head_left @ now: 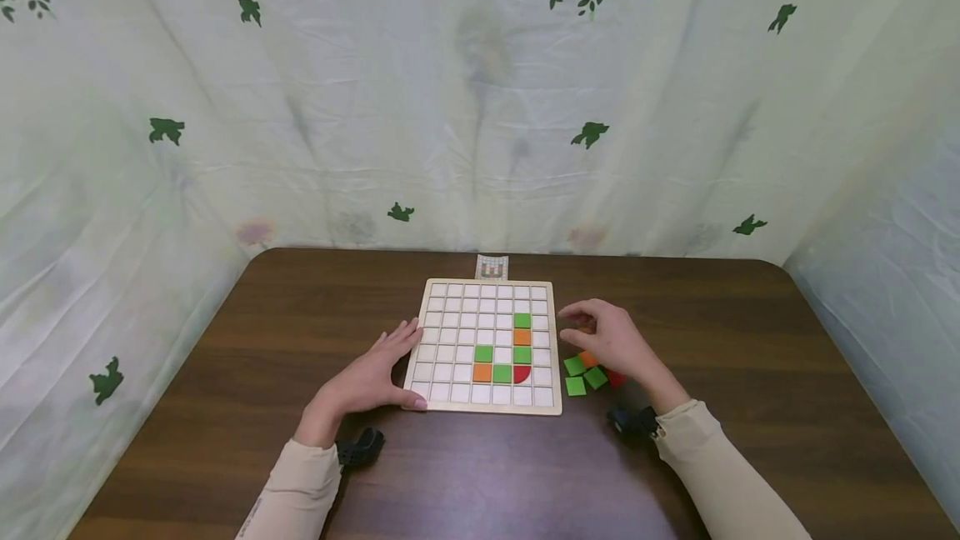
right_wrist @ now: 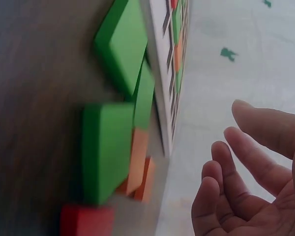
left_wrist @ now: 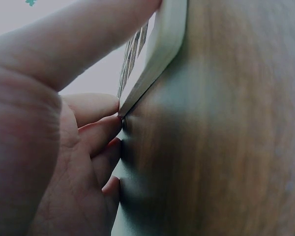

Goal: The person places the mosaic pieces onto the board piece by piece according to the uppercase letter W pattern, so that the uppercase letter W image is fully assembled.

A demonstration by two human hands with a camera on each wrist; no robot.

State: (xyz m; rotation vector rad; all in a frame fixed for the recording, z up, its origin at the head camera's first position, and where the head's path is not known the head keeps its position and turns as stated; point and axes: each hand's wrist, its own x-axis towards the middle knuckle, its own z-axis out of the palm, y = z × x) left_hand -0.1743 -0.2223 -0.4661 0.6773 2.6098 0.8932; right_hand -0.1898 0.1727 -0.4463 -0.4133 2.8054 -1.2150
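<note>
A white gridded board (head_left: 480, 410) with a light wooden frame lies on the table. Green, orange and red tiles sit in some of its squares, among them a rounded red tile (head_left: 521, 373) low on the right. My left hand (head_left: 367, 375) rests along the board's left side, thumb at the near corner and fingers spread up the edge. Over the right side, my right hand (head_left: 617, 342) hovers with thumb and loosely bent fingers apart; nothing shows between them in the right wrist view. Loose green tiles (right_wrist: 108, 150), orange tiles (right_wrist: 137, 160) and a red tile (right_wrist: 87, 220) lie below it.
A small printed card (head_left: 492, 267) lies behind the board, near the far edge of the brown wooden table (head_left: 337, 290). A pale curtain (head_left: 420, 107) with leaf and bird prints hangs behind and at both sides. Each wrist wears a dark camera mount.
</note>
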